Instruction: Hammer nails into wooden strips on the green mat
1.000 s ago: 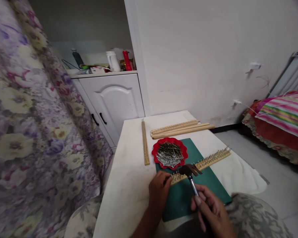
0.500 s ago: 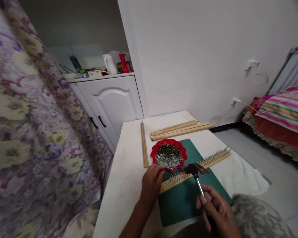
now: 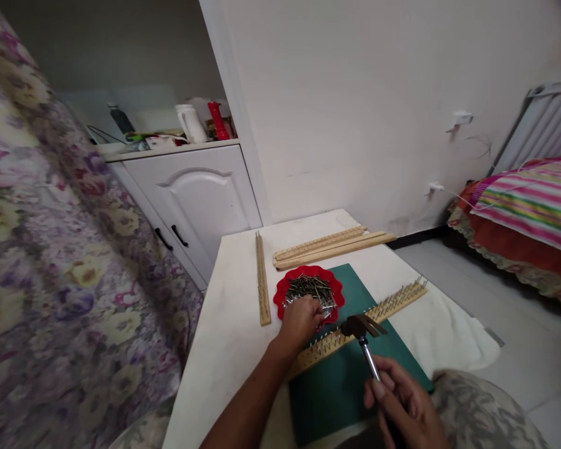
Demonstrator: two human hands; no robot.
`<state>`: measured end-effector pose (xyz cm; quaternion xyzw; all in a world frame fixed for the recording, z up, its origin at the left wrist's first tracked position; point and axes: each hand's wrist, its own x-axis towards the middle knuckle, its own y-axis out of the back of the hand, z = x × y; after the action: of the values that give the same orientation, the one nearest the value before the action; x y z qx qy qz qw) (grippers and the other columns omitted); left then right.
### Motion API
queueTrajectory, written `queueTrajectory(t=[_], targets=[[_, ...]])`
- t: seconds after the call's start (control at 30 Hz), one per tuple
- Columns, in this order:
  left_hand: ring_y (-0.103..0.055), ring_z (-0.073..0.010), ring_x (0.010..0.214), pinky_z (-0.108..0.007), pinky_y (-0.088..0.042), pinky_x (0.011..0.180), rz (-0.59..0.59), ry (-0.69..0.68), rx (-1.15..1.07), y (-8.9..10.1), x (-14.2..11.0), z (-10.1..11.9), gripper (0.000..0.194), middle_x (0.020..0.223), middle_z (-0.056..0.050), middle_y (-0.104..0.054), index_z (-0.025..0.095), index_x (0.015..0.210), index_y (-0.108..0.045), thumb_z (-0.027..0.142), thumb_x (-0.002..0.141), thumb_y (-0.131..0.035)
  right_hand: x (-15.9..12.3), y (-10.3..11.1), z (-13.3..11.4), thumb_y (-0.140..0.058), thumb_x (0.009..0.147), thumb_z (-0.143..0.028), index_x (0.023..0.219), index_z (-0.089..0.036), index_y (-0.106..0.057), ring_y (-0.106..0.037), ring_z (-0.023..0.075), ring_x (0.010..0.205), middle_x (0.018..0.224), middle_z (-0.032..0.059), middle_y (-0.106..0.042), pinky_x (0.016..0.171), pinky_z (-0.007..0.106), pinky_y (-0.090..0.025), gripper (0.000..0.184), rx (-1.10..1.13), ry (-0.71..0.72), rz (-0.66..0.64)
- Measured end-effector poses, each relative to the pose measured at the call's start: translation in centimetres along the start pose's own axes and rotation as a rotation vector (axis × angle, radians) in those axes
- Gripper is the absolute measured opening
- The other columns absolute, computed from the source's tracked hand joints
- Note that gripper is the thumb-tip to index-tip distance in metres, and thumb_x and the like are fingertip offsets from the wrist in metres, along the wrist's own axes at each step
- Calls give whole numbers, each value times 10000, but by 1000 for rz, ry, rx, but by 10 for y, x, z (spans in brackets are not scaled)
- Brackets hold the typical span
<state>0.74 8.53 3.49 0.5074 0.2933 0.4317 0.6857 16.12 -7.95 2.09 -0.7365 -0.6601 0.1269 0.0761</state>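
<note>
My right hand (image 3: 402,399) grips a claw hammer (image 3: 370,358) by its handle, with the dark head over the nailed wooden strip. That strip (image 3: 303,362) lies across a green mat (image 3: 346,399); nails stand along much of its length, and its left end shows bare holes. My left hand (image 3: 303,321) reaches over the near edge of a red scalloped bowl (image 3: 339,293) full of loose nails (image 3: 308,285). Its fingers are curled together at the nails; the fingertips are partly hidden, so what they pinch cannot be made out.
More wooden strips (image 3: 327,248) lie at the table's back, and a narrow one (image 3: 262,280) with nails stands left of the bowl. A white cloth covers the table (image 3: 215,349). Around it are a floral curtain (image 3: 75,249), a white cabinet (image 3: 201,199) and a bed (image 3: 533,212).
My left hand has moved from the bowl's near left edge up and over the nails inside it. The hammer stays in my right hand above the strip. The view has shifted slightly.
</note>
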Motion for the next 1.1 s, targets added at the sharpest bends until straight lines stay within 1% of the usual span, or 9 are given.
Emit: queueTrajectory(t=[0.13, 0.3, 0.43, 0.53, 0.67, 0.8, 0.87, 0.97, 1.1], targets=[[-608, -198, 829, -263, -402, 665, -15, 23, 107, 2, 0, 6, 160, 870, -67, -678, 188, 787, -679, 144, 753, -529, 0, 1, 0, -604, 778, -531, 958, -211, -482, -394, 17, 241, 629, -35, -619, 292, 144, -230, 387, 15, -9, -13], [-619, -219, 802, -283, -410, 657, -17, 53, 141, 6, 1, 11, 164, 848, -98, -687, 168, 758, -681, 111, 713, -534, 0, 3, 0, -599, 777, -537, 980, -212, -485, -409, 28, 246, 640, -29, -624, 283, 153, -252, 400, 6, -15, -36], [-622, -220, 783, -283, -404, 659, -31, 48, 116, 12, 0, 8, 179, 778, -81, -689, 182, 699, -675, 89, 693, -522, -1, 1, -1, -603, 779, -525, 974, -214, -497, -392, 19, 235, 635, -38, -616, 273, 144, -231, 382, 48, 1, -1], [-619, -207, 799, -269, -400, 676, -31, 40, 101, 16, -4, 3, 169, 787, -62, -690, 192, 722, -672, 103, 710, -529, -2, 1, -2, -598, 783, -524, 963, -216, -493, -399, 17, 230, 639, -40, -618, 273, 136, -222, 372, 39, 4, -5], [-599, -190, 850, -258, -398, 701, 27, 19, 61, 20, -11, -2, 177, 878, -56, -673, 196, 805, -666, 134, 775, -503, -1, 3, -2, -584, 799, -514, 970, -217, -487, -408, 23, 237, 643, -43, -614, 274, 136, -230, 357, 27, 17, -32], [-582, -176, 869, -260, -409, 746, 74, -7, -6, 20, -18, -9, 207, 903, -55, -636, 190, 850, -644, 124, 811, -452, -1, 4, -1, -577, 807, -504, 980, -218, -483, -408, 34, 252, 649, -46, -605, 276, 153, -247, 347, 21, 23, -59], [-573, -175, 868, -268, -416, 761, 98, -3, -34, 21, -24, -12, 210, 908, -55, -616, 187, 870, -619, 118, 822, -427, -1, 4, -1, -574, 816, -489, 990, -218, -479, -408, 32, 265, 657, -47, -601, 286, 151, -247, 336, 21, 27, -65], [-553, -170, 847, -276, -425, 757, 183, -19, -93, 24, -38, -8, 196, 922, -51, -578, 194, 886, -568, 139, 852, -383, 0, 3, 0, -585, 817, -469, 1016, -217, -484, -389, 20, 274, 651, -55, -592, 296, 139, -245, 336, 16, 47, -37], [-534, -168, 822, -267, -424, 727, 268, -85, -179, 24, -73, 18, 175, 903, -43, -549, 208, 876, -527, 204, 896, -353, 1, -1, 0, -638, 779, -458, 1022, -223, -513, -352, 12, 290, 637, -75, -552, 287, 127, -259, 360, 27, 68, 7]])
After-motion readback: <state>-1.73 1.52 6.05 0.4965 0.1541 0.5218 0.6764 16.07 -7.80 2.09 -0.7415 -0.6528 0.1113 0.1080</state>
